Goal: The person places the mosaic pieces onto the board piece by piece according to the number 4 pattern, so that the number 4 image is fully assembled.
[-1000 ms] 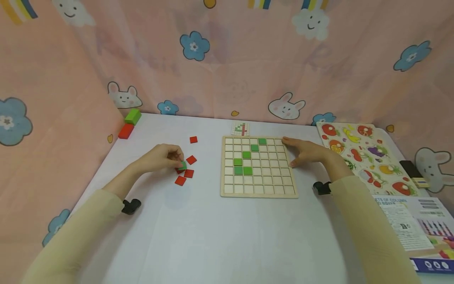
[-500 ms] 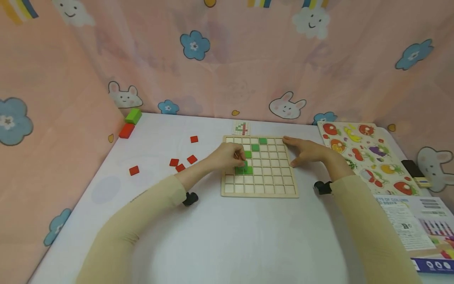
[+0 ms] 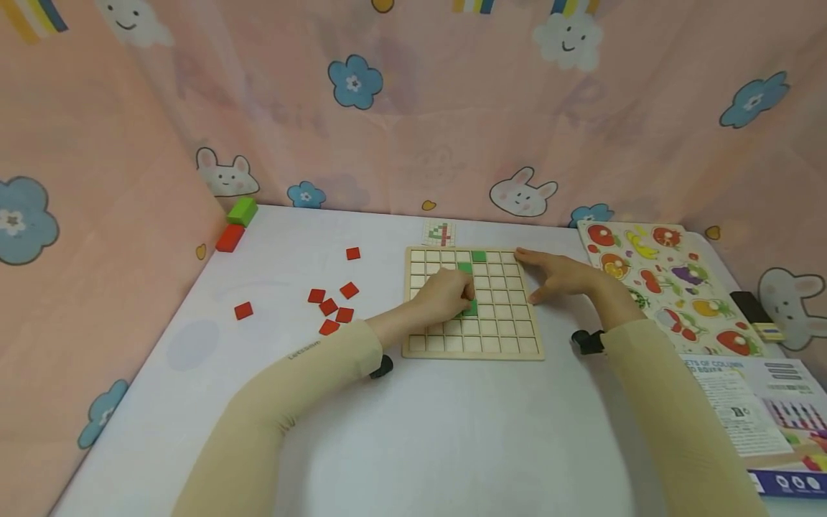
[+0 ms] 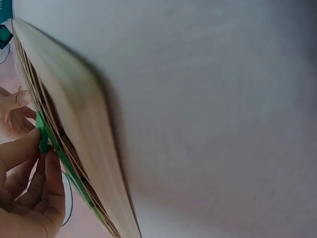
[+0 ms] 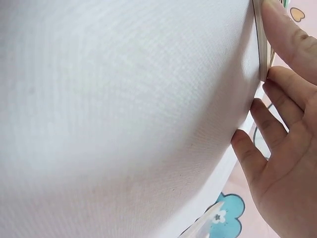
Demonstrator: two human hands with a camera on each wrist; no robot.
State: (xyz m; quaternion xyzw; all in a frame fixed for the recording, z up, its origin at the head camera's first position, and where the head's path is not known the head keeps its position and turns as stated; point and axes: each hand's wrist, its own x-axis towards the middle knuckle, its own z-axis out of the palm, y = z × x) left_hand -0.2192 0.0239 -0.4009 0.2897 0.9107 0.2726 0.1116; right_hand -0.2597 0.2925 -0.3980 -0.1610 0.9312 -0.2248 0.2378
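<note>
A wooden grid board lies on the white table, with green square tiles in some of its cells, such as the green tile near its top edge. My left hand is over the board's middle and hides several cells. In the left wrist view, its thumb and fingers pinch a green tile, tilted at the board's surface. My right hand rests at the board's right edge, thumb and fingertips touching the rim with fingers spread.
Several red tiles lie loose left of the board. A small pattern card sits behind it. A green block and red block stand at the back left. A fruit puzzle board and a printed box occupy the right side.
My left hand has travelled right from the pile of tiles onto the board, carrying a green tile. One red tile now lies farther left on the table. The right hand stays put.
</note>
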